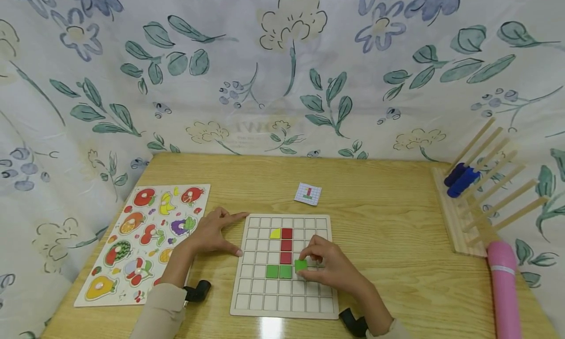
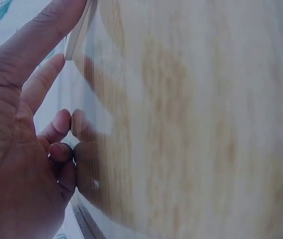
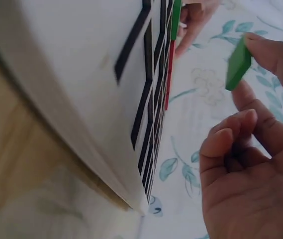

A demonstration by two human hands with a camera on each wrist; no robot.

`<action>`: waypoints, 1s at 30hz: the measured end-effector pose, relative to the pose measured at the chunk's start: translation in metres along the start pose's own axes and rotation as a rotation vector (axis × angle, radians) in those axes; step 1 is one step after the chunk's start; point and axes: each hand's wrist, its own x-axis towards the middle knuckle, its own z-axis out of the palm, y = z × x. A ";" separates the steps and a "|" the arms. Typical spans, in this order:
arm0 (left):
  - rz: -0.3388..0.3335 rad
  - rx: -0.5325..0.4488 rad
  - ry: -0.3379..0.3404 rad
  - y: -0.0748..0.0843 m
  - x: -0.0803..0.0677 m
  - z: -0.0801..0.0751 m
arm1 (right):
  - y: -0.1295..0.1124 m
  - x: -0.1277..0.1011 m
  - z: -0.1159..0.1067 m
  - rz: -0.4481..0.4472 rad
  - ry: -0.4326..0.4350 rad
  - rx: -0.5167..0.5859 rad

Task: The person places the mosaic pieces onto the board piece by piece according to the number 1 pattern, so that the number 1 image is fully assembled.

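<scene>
I see the wooden table (image 1: 397,241) first, with the white grid board (image 1: 282,299) lying flat near its front edge, squarely between the two hands. The board works as a tray of square cells: a column of three red squares (image 1: 286,245) runs toward the far side, a yellow quarter piece (image 1: 275,233) sits just left of the top red one, and two green squares (image 1: 278,271) lie side by side at the column's foot, extending left. To the left of the board lies the fruit peg puzzle (image 1: 141,241), its cut-outs filled. At the far right stands the wooden dowel rack (image 1: 481,201), with blue pieces (image 1: 461,179) threaded low on its far rods, and a pink roll (image 1: 505,290) lies in front of it. Beyond the board rests a small pattern card (image 1: 308,193).

My right hand (image 1: 335,268) is the nearer one to the work: thumb and forefinger pinch a green tile (image 1: 300,265), held tilted just above the cell directly right of the green pair, under the red column. The right wrist view shows the tile (image 3: 238,63) clear of the board's surface, the other fingers curled loosely. My left hand (image 1: 214,236) grips nothing; it lies flat, fingers spread, touching the board's left edge
</scene>
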 end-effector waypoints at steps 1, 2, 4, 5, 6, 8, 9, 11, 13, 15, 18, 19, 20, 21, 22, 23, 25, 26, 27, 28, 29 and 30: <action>-0.001 -0.001 -0.001 0.000 0.000 0.000 | 0.000 0.000 0.000 0.006 -0.015 -0.014; -0.003 -0.001 -0.002 -0.001 0.000 0.000 | 0.001 0.001 0.001 0.013 -0.035 -0.027; -0.004 0.001 -0.004 -0.002 0.000 0.001 | 0.002 0.001 0.001 0.024 -0.074 -0.055; -0.004 0.001 -0.005 -0.002 0.000 0.001 | 0.003 0.002 0.002 0.030 -0.092 -0.070; -0.005 0.002 -0.006 -0.002 0.000 0.001 | 0.003 0.002 0.002 0.034 -0.109 -0.088; -0.006 0.003 -0.006 -0.002 0.000 0.001 | 0.004 0.003 0.003 0.037 -0.132 -0.120; -0.005 0.005 -0.006 -0.002 0.000 0.001 | 0.005 0.003 0.003 0.037 -0.137 -0.136; -0.005 0.006 -0.002 -0.002 0.000 0.001 | 0.005 0.004 0.004 0.032 -0.146 -0.169; -0.003 0.009 0.002 -0.002 0.000 0.001 | 0.004 0.005 0.005 0.031 -0.156 -0.201; -0.004 0.012 0.003 -0.002 0.000 0.001 | 0.004 0.006 0.005 0.038 -0.167 -0.228; -0.004 0.013 0.004 -0.002 0.001 0.002 | 0.004 0.007 0.007 0.037 -0.176 -0.265; -0.003 0.011 0.004 -0.002 0.001 0.002 | 0.004 0.007 0.008 0.028 -0.176 -0.282; -0.001 0.010 0.005 -0.002 0.001 0.002 | 0.003 0.007 0.008 0.018 -0.176 -0.297; 0.000 0.010 0.006 -0.002 0.002 0.002 | 0.003 0.007 0.009 0.007 -0.175 -0.313; 0.001 0.009 0.007 -0.002 0.002 0.002 | 0.003 0.007 0.009 -0.002 -0.174 -0.332; 0.002 0.008 0.008 -0.002 0.002 0.002 | 0.002 0.007 0.010 -0.009 -0.172 -0.350; 0.003 0.008 0.009 -0.003 0.002 0.002 | 0.001 0.007 0.011 -0.023 -0.165 -0.384; 0.003 0.009 0.010 -0.003 0.002 0.002 | 0.001 0.007 0.011 -0.023 -0.163 -0.395; 0.003 0.009 0.010 -0.003 0.002 0.002 | 0.001 0.007 0.011 -0.024 -0.159 -0.405; 0.002 0.009 0.010 -0.003 0.002 0.002 | 0.001 0.007 0.012 -0.020 -0.156 -0.414; 0.002 0.008 0.010 -0.003 0.003 0.002 | 0.000 0.007 0.012 -0.018 -0.153 -0.417; 0.001 0.007 0.010 -0.003 0.003 0.002 | 0.000 0.007 0.012 -0.017 -0.149 -0.423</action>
